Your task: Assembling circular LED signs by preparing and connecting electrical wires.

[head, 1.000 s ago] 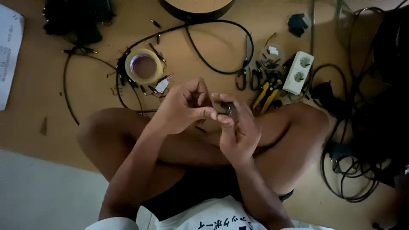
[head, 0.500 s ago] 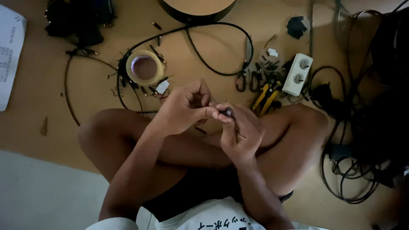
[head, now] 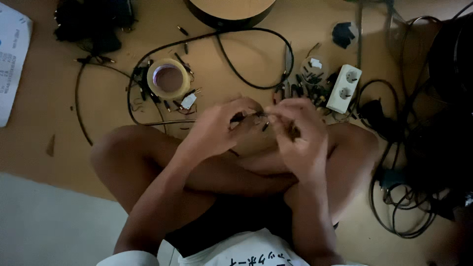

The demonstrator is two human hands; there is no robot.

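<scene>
Both hands sit slightly higher over the crossed legs than half a second ago, and the yellow-handled tools seen then by the right hand are now covered by it.

Item 1. Left hand (head: 214,129): fingers curled and pinched at the tips on a small dark connector-like piece (head: 238,117), held above the knees. Blur prevents telling what the piece is.

Item 2. Right hand (head: 298,135): fingers bent inward, tips meeting the same small dark work between the two hands; a thin dark pin-like part (head: 265,126) shows just beside them. Whether this hand truly grips it cannot be told.

Item 3. Small clear round plastic container (head: 314,70), on the brown floor (head: 44,108) beyond the right hand: holds small dark parts and one white bit; contents too small to identify.

Item 4. Roll of tan adhesive tape (head: 169,79), lying flat beyond the left hand, with short dark plugs scattered around it.

Item 5. White double socket block (head: 345,88), just right of the container.

Item 6. Long black cable (head: 236,74), looped across the floor between tape and container.

Item 7. Round wooden body with dark rim (head: 231,11), cut off by the top edge.

Item 8. Tangle of black cables (head: 404,207) at right, too dark to separate.

Item 9. White printed sheet (head: 12,64), cut off at left.
</scene>
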